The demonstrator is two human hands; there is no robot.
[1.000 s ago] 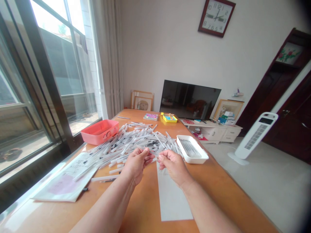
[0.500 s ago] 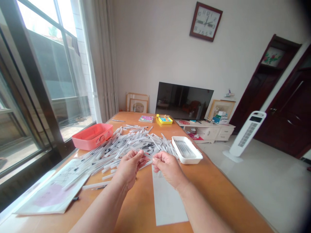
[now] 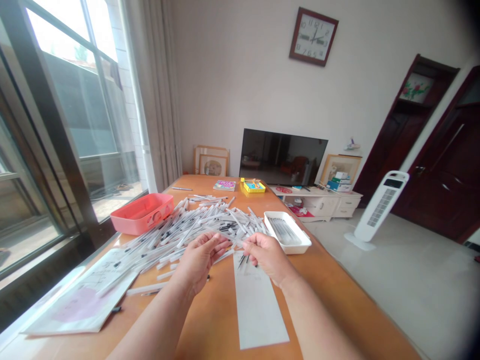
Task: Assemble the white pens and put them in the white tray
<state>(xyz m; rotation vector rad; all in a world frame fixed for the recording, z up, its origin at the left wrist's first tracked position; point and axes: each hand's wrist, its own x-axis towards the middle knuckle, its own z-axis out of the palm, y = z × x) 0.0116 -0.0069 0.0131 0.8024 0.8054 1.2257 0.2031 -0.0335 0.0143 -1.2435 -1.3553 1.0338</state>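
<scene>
My left hand (image 3: 208, 251) is closed in a pinch at the near edge of a loose heap of clear pens (image 3: 202, 220) with black parts. Across from it, my right hand (image 3: 265, 254) pinches too, thumb against fingers. A thin see-through pen piece (image 3: 236, 240) spans the small gap between the fingertips; its outline blends into the heap behind. Beneath the right hand lies a long white paper strip (image 3: 260, 310), with a few dark thin tips showing near its top. A white tray (image 3: 300, 246) holding a row of slim pen pieces stands right of this hand.
A red plastic basket (image 3: 131, 226) sits left of the heap. A printed sheet (image 3: 80, 300) lies at the near left, partly under pens. Farther back are a small booklet (image 3: 225, 185) and a yellow box (image 3: 255, 188). The table (image 3: 318, 300) ends at its right edge.
My right hand has moved slightly right, widening the gap between my hands and uncovering dark tips on the paper strip. The left hand stays nearly in place.
</scene>
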